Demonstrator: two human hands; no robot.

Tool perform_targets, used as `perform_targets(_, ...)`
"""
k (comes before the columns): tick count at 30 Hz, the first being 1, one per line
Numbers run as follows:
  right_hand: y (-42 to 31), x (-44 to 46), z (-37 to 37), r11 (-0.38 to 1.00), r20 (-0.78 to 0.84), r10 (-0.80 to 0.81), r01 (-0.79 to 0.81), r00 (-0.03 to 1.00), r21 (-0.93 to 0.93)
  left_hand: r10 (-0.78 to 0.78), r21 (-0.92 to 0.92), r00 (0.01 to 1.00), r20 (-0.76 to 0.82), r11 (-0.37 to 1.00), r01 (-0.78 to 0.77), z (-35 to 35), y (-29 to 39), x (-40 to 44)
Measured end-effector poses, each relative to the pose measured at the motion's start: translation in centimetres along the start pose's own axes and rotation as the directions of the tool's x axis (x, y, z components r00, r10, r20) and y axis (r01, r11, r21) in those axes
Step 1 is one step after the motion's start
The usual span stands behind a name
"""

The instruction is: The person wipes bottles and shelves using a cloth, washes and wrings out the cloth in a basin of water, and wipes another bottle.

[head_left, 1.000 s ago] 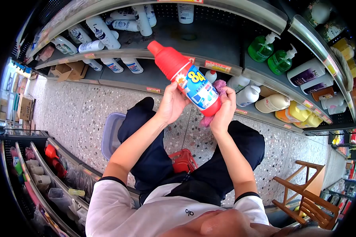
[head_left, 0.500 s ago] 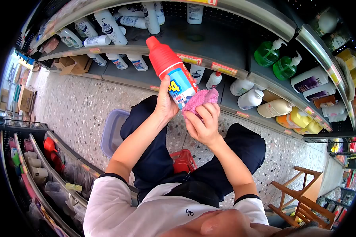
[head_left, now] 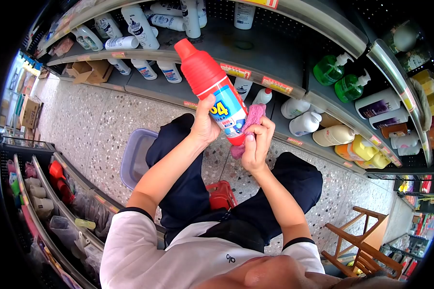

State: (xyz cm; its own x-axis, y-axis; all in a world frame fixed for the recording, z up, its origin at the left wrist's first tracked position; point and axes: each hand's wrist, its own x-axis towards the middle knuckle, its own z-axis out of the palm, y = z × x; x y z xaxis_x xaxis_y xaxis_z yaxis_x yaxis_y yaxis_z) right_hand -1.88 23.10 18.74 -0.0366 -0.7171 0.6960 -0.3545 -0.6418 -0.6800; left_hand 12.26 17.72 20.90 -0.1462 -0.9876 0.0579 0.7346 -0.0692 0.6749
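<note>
Red bottle [head_left: 205, 77], one, blue label [head_left: 230, 118] facing you, tilted with its cap end to the upper left; held in the air over your lap, before the shelving [head_left: 275, 53]. Shelving: one long run ahead, bearing upright and toppled containers [head_left: 141, 29]. Wooden chair [head_left: 375, 233], one, on the floor [head_left: 101, 115] at your right. Lilac tub [head_left: 130, 164], one, on the floor beside your left leg. Red plastic item [head_left: 223, 195], one, between your legs, partly hidden. Left hand [head_left: 205, 126]: wrapped about the bottle's middle, thumb at the label, seemingly bearing most of the weight. Right hand [head_left: 258, 147]: grasping a pink cloth [head_left: 255, 115], bunched against the bottle's lower side and base; whether covered fingers also bear on the plastic, one cannot tell. Hazards, as judged: a hard push from your right hand could twist the bottle in your left; a slackened left hold could drop it; a damp cloth, if damp it is, would make the plastic slicker; a careless swing could knock the cap end against the shelf edge [head_left: 255, 78].
</note>
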Motion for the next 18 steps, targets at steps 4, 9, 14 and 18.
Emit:
perform_targets(4,1.0,0.1,0.1,0.955,-0.006,0.215,-0.209,0.977,0.211,0.008,0.009,1.000,0.008,1.000,-0.008,-0.2,0.0,-0.1)
perform_targets(9,1.4,-0.3,0.7,0.407,0.192,0.666,-0.568,0.720,0.715,0.013,0.017,0.999,0.041,1.000,-0.013,-0.3,-0.1,-0.3)
perform_targets(14,0.5,0.6,0.5,0.006,0.382,0.767,-0.602,0.515,0.799,-0.001,0.020,1.000,0.020,1.000,0.001,-0.2,0.0,-0.4)
perform_targets(18,0.0,0.5,0.4,0.138,0.317,0.734,-0.589,0.600,0.796,0.012,0.018,1.000,0.017,1.000,-0.012,0.1,0.0,-0.4)
